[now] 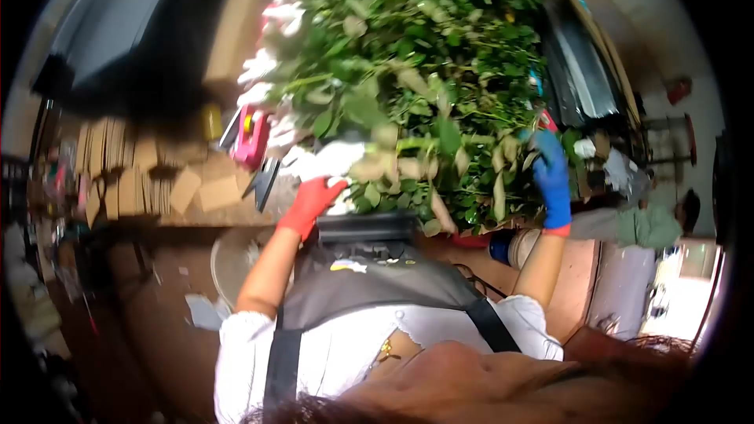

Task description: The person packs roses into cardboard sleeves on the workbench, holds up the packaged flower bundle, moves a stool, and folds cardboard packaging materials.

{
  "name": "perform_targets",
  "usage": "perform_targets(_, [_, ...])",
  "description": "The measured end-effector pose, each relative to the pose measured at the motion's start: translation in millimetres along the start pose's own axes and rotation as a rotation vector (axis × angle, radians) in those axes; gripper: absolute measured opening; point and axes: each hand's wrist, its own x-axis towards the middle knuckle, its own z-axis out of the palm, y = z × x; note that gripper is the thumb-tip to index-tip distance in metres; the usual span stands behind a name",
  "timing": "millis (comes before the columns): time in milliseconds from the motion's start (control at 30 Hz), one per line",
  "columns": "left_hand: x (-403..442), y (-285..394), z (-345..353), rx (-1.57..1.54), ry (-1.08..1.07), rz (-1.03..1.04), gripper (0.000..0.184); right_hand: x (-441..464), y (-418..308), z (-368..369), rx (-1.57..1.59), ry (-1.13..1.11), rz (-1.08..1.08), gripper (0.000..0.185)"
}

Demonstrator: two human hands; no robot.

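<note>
A large pile of leafy green stems (440,47) lies across the table, with white-wrapped flower heads (334,159) along its left edge. My left hand (314,202), in a red glove, is closed at the near flower heads, its fingertips partly hidden by the white material. At the right end of the stems is my right hand (551,180) in a blue glove. Its fingers curl round leafy stems, somewhat blurred. Left of the pile lie a pink tool (250,137) and a black-handled tool (267,183).
Brown cardboard pieces (129,188) stand and lie on the table (188,218) at left. A yellow object (211,121) is behind them. Plastic-wrapped material (585,71) leans at the right. A round pale container (228,263) is below the table edge.
</note>
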Motion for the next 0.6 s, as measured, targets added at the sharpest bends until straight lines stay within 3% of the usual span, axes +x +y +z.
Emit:
perform_targets(67, [-8.3, 29.2, -5.4, 0.025, -0.034, -0.060, 0.048, -9.4, -5.7, 40.3, -0.068, -0.129, -0.031, 0.045])
perform_targets(100, [0.1, 5.3, -4.5, 0.132, 0.005, 0.006, 0.042, -16.9, 1.8, 63.8, -0.095, -0.180, -0.010, 0.046])
perform_targets(133, [8.8, -18.1, -3.6, 0.242, 0.052, 0.067, 0.036, -17.8, 5.8, 80.3, -0.286, -0.289, 0.020, 0.049])
perform_targets(167, [3.6, -5.7, -1.7, 0.073, 0.025, -0.069, 0.032, -19.7, 5.9, 90.7, -0.482, -0.393, 0.054, 0.053])
perform_targets(200, [0.5, -1.1, -0.4, 0.084, 0.032, -0.036, 0.031, -13.9, -14.1, 93.4, -0.709, -0.464, 0.175, 0.062])
perform_targets(267, [3.7, -9.7, -3.8, 0.220, 0.049, 0.145, 0.031, 5.2, -44.4, 85.9, -0.803, -0.422, 0.219, 0.062])
perform_targets(300, [1.4, -0.7, -5.1, 0.187, 0.026, 0.130, 0.031, 13.8, -61.1, 79.3, -0.853, -0.401, 0.248, 0.062])
perform_targets(367, [4.9, -8.7, -4.3, 0.256, 0.047, 0.107, 0.033, 40.0, -101.3, 77.5, -0.610, -0.135, -0.039, 0.055])
perform_targets(433, [6.4, -13.1, -4.9, 0.309, 0.061, 0.153, 0.035, 55.2, -161.6, 105.3, -0.083, -0.092, -0.127, 0.042])
perform_targets(467, [8.7, -15.4, -4.3, 0.332, 0.068, 0.181, 0.035, 52.1, -186.5, 122.4, 0.103, -0.312, 0.109, 0.043])
perform_targets(500, [11.3, -20.5, -2.9, 0.320, 0.070, 0.227, 0.037, 43.5, -184.8, 160.0, 0.104, -0.340, 0.038, 0.047])
perform_targets(533, [12.3, -26.9, -2.1, 0.310, 0.074, 0.269, 0.039, 53.8, -195.8, 176.8, 0.030, -0.606, 0.105, 0.053])
perform_targets(600, [10.5, -23.2, -4.1, 0.295, 0.065, 0.240, 0.041, 51.3, -185.1, 241.7, -0.213, -0.696, 0.162, 0.047])
